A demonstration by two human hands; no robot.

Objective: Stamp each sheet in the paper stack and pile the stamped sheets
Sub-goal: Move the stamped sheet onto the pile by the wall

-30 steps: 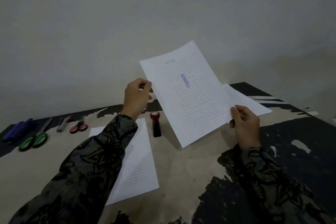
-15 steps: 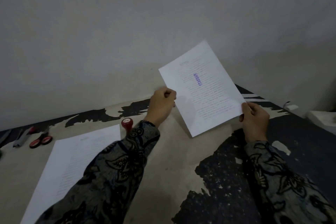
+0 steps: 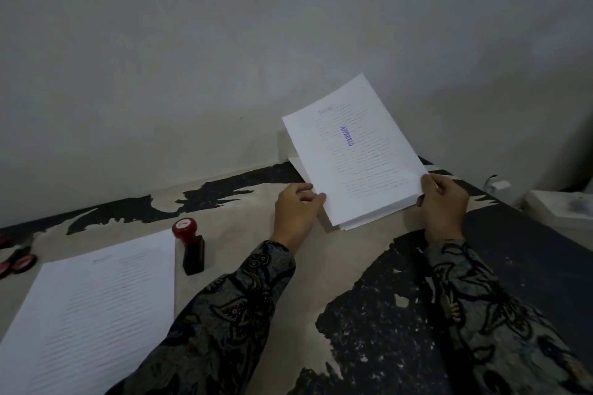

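Worn black-and-beige table (image 3: 224,202) against a grey wall, stamped sheet (image 3: 353,151) held between both hands, left hand (image 3: 296,215) pinched its near-left edge, right hand (image 3: 444,205) gripped its near-right corner, both sleeved forearms reached forward.

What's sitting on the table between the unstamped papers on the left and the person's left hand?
The red-topped stamp stands upright there, beside the unstamped papers and short of the left hand; the head view shows it.

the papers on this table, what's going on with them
A person is stamping sheets and piling them. Both hands hold a stamped sheet with a purple mark: the left hand at its left edge, the right hand at its lower right corner, over the stamped pile at the table's far right. The stamp stands upright beside the unstamped stack.
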